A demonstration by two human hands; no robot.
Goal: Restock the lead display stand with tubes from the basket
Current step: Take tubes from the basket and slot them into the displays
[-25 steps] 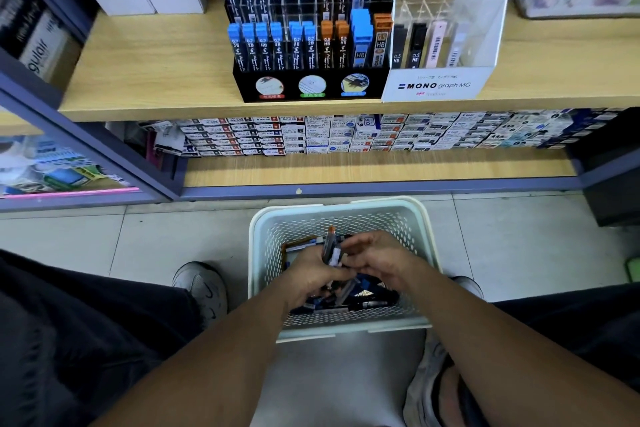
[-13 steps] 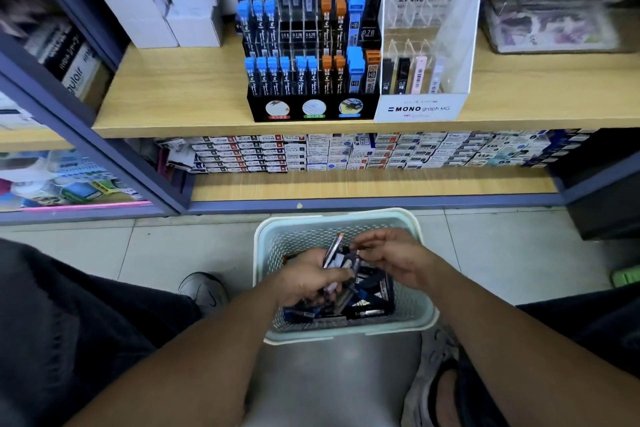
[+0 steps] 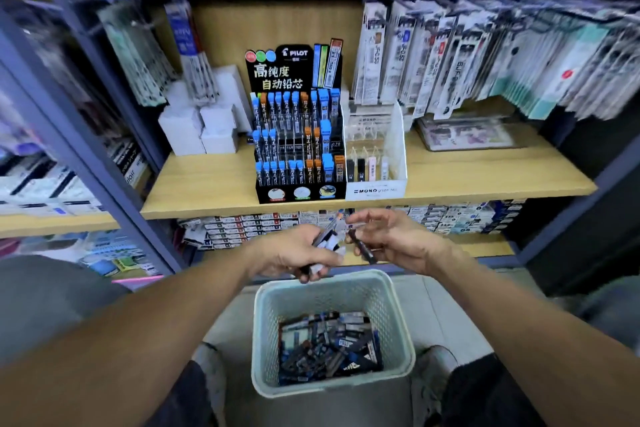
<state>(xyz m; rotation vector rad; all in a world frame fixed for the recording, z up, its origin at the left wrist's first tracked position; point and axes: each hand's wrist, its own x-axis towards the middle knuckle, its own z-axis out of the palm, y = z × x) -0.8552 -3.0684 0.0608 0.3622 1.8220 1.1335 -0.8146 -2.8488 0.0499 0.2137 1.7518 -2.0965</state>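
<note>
Both hands up out of basket (image 3: 332,388) now, level with shelf edge. Left hand (image 3: 298,251) clutching bunch of tubes (image 3: 327,236) as reserve, right hand (image 3: 391,241) pinching single tube (image 3: 362,248), probably for slotting into stand (image 3: 299,146). More tubes down in basket.

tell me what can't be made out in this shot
Head view only:
- Grade print on the tubes gripped by the left hand: too small, and fingers cover most of them.
- Tube count in the basket: piled, overlapping.
- Labels on the hanging packs: motion-blurred.
- Right hand tube: cap colour unclear.
</note>
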